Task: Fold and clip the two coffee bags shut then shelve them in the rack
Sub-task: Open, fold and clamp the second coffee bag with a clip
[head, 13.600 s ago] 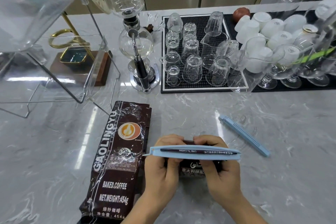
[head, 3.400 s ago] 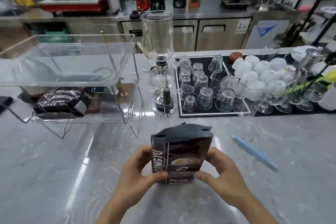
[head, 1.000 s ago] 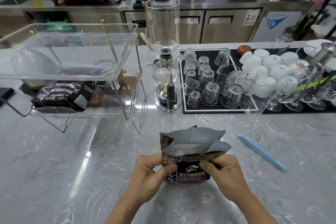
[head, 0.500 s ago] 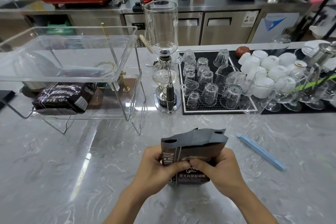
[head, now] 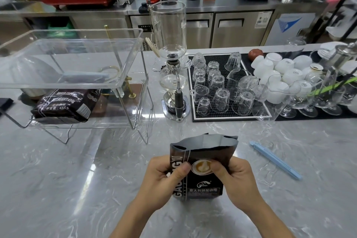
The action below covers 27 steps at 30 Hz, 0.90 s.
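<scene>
A dark brown coffee bag (head: 202, 183) stands upright on the marble counter in front of me, its silver-lined top open and unfolded. My left hand (head: 164, 177) grips its left side, thumb pressed on the front. My right hand (head: 233, 177) grips the right side, thumb beside the printed coffee-cup logo. A blue bag clip (head: 275, 159) lies on the counter to the right, untouched. Another coffee bag (head: 65, 105) lies flat on the lower tier of the clear acrylic rack (head: 133, 87) at the left.
A glass siphon brewer (head: 173, 75) stands behind the bag. To its right, a black mat (head: 195, 119) holds several upturned glasses, with white cups (head: 278, 71) and stemmed glasses (head: 309, 98) beyond. The rack's upper tray (head: 123, 63) is clear. Steel cabinets run along the back.
The bag's top was folded down a second ago, showing its silver lining; it now stands straight and open again. Both hands stay on the bag's sides.
</scene>
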Each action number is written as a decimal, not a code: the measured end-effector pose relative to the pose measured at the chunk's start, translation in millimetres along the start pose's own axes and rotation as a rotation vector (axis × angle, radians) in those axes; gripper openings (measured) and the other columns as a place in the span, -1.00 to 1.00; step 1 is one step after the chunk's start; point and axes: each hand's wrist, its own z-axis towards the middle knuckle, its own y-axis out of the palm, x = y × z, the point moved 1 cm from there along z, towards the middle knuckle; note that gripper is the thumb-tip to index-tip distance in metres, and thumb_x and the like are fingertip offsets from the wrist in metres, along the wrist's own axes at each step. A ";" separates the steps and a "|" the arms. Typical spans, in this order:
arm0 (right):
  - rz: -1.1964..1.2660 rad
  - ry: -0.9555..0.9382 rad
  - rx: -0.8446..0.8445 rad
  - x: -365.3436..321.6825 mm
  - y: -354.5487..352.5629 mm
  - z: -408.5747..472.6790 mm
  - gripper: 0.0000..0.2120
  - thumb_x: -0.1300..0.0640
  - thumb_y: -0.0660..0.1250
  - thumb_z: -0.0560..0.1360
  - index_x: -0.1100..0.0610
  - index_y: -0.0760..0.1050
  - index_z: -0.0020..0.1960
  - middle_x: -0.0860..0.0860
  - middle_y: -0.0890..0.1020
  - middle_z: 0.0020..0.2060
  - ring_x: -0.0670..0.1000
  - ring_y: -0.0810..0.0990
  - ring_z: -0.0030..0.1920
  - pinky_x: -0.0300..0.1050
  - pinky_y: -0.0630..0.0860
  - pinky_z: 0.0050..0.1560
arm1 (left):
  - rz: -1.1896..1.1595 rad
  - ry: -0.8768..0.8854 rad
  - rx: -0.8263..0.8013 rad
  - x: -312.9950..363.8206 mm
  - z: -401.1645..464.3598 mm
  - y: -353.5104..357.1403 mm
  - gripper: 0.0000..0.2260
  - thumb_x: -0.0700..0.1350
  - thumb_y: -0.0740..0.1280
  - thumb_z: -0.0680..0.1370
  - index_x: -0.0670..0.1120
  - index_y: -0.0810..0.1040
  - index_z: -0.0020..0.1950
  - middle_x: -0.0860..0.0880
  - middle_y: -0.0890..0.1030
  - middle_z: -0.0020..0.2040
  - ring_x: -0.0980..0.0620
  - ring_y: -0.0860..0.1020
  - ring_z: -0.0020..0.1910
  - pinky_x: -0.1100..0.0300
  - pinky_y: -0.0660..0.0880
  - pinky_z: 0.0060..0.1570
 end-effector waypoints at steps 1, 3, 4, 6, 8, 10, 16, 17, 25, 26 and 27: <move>0.004 -0.002 -0.011 -1.2 -0.3 -0.4 -0.67 -0.36 0.42 0.27 -0.17 0.70 -0.14 -0.11 0.76 -0.22 -0.14 0.71 -0.19 -0.29 0.60 -0.18 | -0.008 -0.010 0.001 0.8 0.3 -0.3 -0.62 0.15 0.36 0.53 -0.17 0.67 -0.17 -0.30 0.64 -0.25 -0.02 0.60 -0.24 0.01 0.52 -0.29; 0.018 -0.001 -0.033 -2.7 -1.7 0.0 -0.68 -0.32 0.41 0.30 -0.14 0.70 -0.11 -0.11 0.76 -0.20 -0.13 0.71 -0.16 -0.30 0.60 -0.16 | -0.029 -0.042 -0.011 3.6 1.4 -0.6 -0.61 0.14 0.36 0.53 -0.19 0.67 -0.16 -0.27 0.67 -0.22 -0.01 0.63 -0.21 0.06 0.54 -0.24; 0.025 -0.001 -0.039 -4.7 -2.2 0.7 -0.68 -0.30 0.42 0.31 -0.13 0.71 -0.09 -0.10 0.76 -0.19 -0.13 0.71 -0.15 -0.30 0.60 -0.15 | -0.047 -0.067 -0.020 6.0 2.2 -1.1 -0.61 0.14 0.36 0.53 -0.19 0.67 -0.15 -0.21 0.69 -0.23 0.02 0.64 -0.20 0.12 0.55 -0.22; 0.047 -0.004 -0.048 -7.7 -4.1 3.0 -0.69 -0.24 0.43 0.33 -0.09 0.71 -0.05 -0.09 0.76 -0.16 -0.11 0.72 -0.12 -0.29 0.60 -0.13 | -0.087 -0.109 -0.040 10.6 4.3 -3.0 -0.62 0.15 0.36 0.52 -0.17 0.68 -0.16 -0.06 0.70 -0.22 0.06 0.64 -0.20 0.23 0.54 -0.19; 0.072 -0.012 -0.047 -10.5 -5.9 4.8 -0.70 -0.19 0.45 0.35 -0.05 0.71 -0.03 -0.07 0.76 -0.15 -0.11 0.71 -0.11 -0.28 0.60 -0.11 | -0.122 -0.123 -0.051 15.3 6.5 -5.3 -0.68 0.13 0.36 0.52 -0.12 0.69 -0.15 0.01 0.70 -0.21 0.10 0.63 -0.20 0.28 0.53 -0.18; 0.068 -0.016 -0.049 -12.6 -8.1 6.1 -0.74 -0.16 0.44 0.37 -0.03 0.71 -0.06 -0.06 0.76 -0.17 -0.10 0.71 -0.12 -0.27 0.61 -0.11 | -0.119 -0.114 -0.053 19.0 8.5 -6.6 -0.75 0.05 0.37 0.53 -0.10 0.69 -0.16 0.05 0.70 -0.23 0.13 0.63 -0.21 0.31 0.53 -0.18; 0.031 0.037 -0.072 -7.9 -15.2 9.8 -0.79 0.19 0.33 0.49 0.02 0.70 0.00 0.02 0.76 -0.12 -0.01 0.72 -0.06 -0.23 0.60 -0.07 | -0.124 -0.121 0.010 15.1 9.3 -9.9 -0.78 -0.12 0.34 0.50 -0.24 0.69 -0.06 -0.12 0.72 -0.17 -0.02 0.66 -0.15 0.17 0.58 -0.13; 0.040 0.041 -0.074 -6.6 -16.0 10.4 -0.80 0.17 0.33 0.49 0.05 0.70 0.03 0.06 0.75 -0.09 0.03 0.72 -0.04 -0.18 0.60 -0.04 | -0.127 -0.128 0.016 14.9 9.5 -10.0 -0.77 -0.10 0.34 0.49 -0.24 0.69 -0.05 -0.12 0.72 -0.17 -0.02 0.66 -0.15 0.16 0.59 -0.14; 0.110 0.085 -0.087 -2.1 -18.1 12.9 -0.55 -0.17 0.43 0.39 0.14 0.66 0.09 0.15 0.73 -0.03 0.14 0.70 0.01 -0.11 0.60 0.00 | -0.127 -0.147 0.021 15.8 9.9 -9.4 -0.77 -0.08 0.33 0.48 -0.22 0.69 -0.10 -0.02 0.70 -0.24 0.06 0.64 -0.23 0.26 0.54 -0.22; 0.109 0.084 -0.085 -2.3 -17.8 13.0 -0.56 -0.17 0.43 0.39 0.15 0.66 0.09 0.15 0.73 -0.03 0.14 0.70 0.01 -0.11 0.60 0.00 | -0.123 -0.146 0.018 16.0 10.0 -9.4 -0.77 -0.08 0.33 0.48 -0.22 0.68 -0.10 -0.02 0.69 -0.24 0.06 0.63 -0.24 0.26 0.53 -0.22; 0.110 0.081 -0.084 -1.4 -18.6 12.9 -0.57 -0.16 0.43 0.40 0.15 0.66 0.09 0.16 0.73 -0.03 0.14 0.70 0.01 -0.10 0.60 0.01 | -0.122 -0.147 0.015 16.3 9.9 -9.4 -0.77 -0.08 0.33 0.49 -0.22 0.68 -0.10 -0.02 0.69 -0.24 0.06 0.63 -0.24 0.27 0.53 -0.22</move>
